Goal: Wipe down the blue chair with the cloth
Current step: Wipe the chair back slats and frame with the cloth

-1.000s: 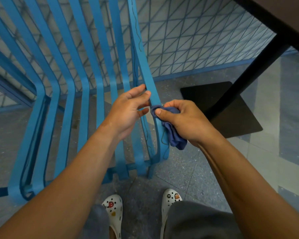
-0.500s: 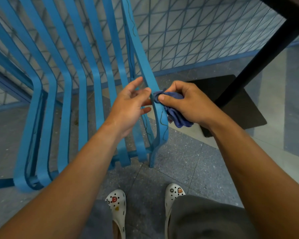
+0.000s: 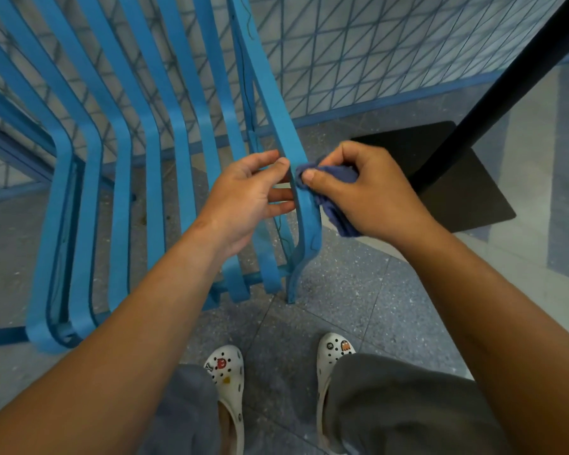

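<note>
Blue chair (image 3: 125, 165), slatted, painted finish, standing on grey speckled floor (image 3: 349, 290) close to tiled wall (image 3: 342, 44) w/ blue diagonal grid lines. Viewed from above and behind slats. Cloth (image 3: 337, 205), dark blue, bunched, pressed against right side of outermost right slat approx. where slat starts curving down toward leg. Right hand (image 3: 362, 195) clamped on cloth: thumb on top near slat edge, fingers curled over bunched fabric, loose end hanging below palm. Left hand (image 3: 247, 198) on opposite side of same slat, fingers straight and relaxed, thumb tip touching slat face, other fingertips reaching slat's inner edge; no curl round slat seen. Thin dark scribble-like marks noted along outer slat, upper part and near lower bend. Black table post (image 3: 493, 93) w/ flat black base plate (image 3: 457, 178) on floor to right, behind right hand, apart from chair. White clogs (image 3: 227, 382) w/ small charms and grey trousers (image 3: 408, 405) at bottom of view, just short of chair's front leg.
</note>
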`<state>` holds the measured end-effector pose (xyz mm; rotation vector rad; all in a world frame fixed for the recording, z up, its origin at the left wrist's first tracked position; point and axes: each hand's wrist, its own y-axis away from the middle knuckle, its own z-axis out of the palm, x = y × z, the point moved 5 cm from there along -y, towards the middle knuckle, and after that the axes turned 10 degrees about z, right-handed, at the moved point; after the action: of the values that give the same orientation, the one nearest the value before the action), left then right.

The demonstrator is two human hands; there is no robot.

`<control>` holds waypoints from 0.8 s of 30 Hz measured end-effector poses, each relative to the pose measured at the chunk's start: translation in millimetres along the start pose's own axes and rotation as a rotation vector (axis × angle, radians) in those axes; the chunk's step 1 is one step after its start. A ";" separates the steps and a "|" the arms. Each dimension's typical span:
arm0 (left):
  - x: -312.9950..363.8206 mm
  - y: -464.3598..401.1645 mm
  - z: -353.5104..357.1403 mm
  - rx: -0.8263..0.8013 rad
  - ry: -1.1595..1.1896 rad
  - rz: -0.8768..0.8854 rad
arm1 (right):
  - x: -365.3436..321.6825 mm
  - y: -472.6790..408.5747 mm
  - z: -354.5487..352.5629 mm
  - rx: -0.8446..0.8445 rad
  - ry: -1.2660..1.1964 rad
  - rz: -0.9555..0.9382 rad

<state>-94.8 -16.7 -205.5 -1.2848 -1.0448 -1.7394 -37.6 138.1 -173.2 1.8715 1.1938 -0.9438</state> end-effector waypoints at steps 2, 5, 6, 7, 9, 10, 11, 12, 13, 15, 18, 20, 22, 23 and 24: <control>-0.7 -0.8 -1.4 -0.003 -0.007 -0.004 | -1.3 -4.7 0.5 -0.027 -0.006 0.000; -2.8 -0.6 -1.3 -0.010 -0.008 -0.006 | 11.0 2.7 -0.3 -0.209 0.087 0.051; -3.8 0.2 -0.6 -0.010 -0.013 -0.003 | 16.0 7.9 -0.4 -0.241 0.150 0.054; -4.8 1.4 0.3 -0.012 -0.022 0.000 | 21.0 12.3 -0.1 -0.251 0.191 0.053; -6.8 4.1 2.2 -0.029 -0.048 0.008 | 26.0 18.2 1.3 -0.230 0.184 0.044; -7.7 5.1 3.0 -0.042 -0.060 0.010 | 25.5 18.9 2.9 -0.205 0.161 0.037; -8.0 6.0 3.5 -0.053 -0.069 0.010 | 23.1 18.0 3.3 -0.158 0.134 0.024; -7.9 6.4 3.5 -0.061 -0.076 0.009 | 19.7 15.3 2.5 -0.092 0.105 0.005; -7.5 7.1 3.5 -0.068 -0.078 0.008 | 15.7 12.7 1.5 -0.036 0.076 -0.014; -6.9 7.3 2.9 -0.079 -0.069 0.004 | 12.3 10.3 1.6 -0.037 0.057 -0.024; -7.9 8.9 4.7 -0.088 -0.065 -0.008 | 22.6 16.4 6.7 -0.229 0.234 0.005; -9.1 9.6 5.5 -0.091 -0.079 -0.006 | 31.4 21.9 7.6 -0.290 0.324 0.020; -9.6 10.1 6.5 -0.084 -0.104 0.003 | 31.8 25.3 8.0 -0.285 0.284 0.009; -9.5 10.3 7.0 -0.080 -0.120 0.008 | 28.3 26.0 8.2 -0.255 0.248 -0.011; -9.6 10.6 7.4 -0.078 -0.136 0.013 | 23.7 24.9 7.9 -0.201 0.206 -0.037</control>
<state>-80.2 -13.5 -211.6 -1.4727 -1.0516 -1.7174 -8.7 133.1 -192.9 1.8214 1.3952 -0.6349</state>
